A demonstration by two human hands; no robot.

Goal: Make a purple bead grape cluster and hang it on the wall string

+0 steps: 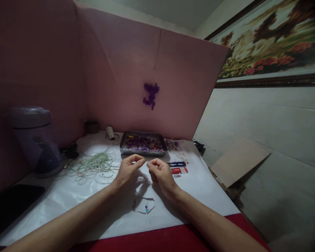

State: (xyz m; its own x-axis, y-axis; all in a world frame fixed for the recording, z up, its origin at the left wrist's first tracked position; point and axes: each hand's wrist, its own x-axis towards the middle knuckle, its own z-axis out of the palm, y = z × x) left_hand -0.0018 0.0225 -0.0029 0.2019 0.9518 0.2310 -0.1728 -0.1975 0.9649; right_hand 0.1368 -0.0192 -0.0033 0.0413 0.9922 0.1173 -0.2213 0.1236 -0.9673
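Note:
My left hand (129, 170) is raised over the white-covered table, thumb and forefinger pinched together. Close beside it, my right hand (161, 175) is pinched in the same way, with a small gap between the two sets of fingertips. Whatever they hold is too fine to make out. Below the hands, a thin cord loop (136, 211) lies on the white cloth, with a few small blue beads (146, 209) on it. Just beyond the fingertips stands a metal tray (144, 153) of mostly purple beads.
A tangle of pale green cord (98, 163) spreads at left, near a large lidded flask (36, 140). A spool (110, 133) lies behind it. Right of my hands are a blue-handled tool (177, 164) and a red cutter (176, 170). A purple beaded ornament (151, 93) hangs on the pink partition.

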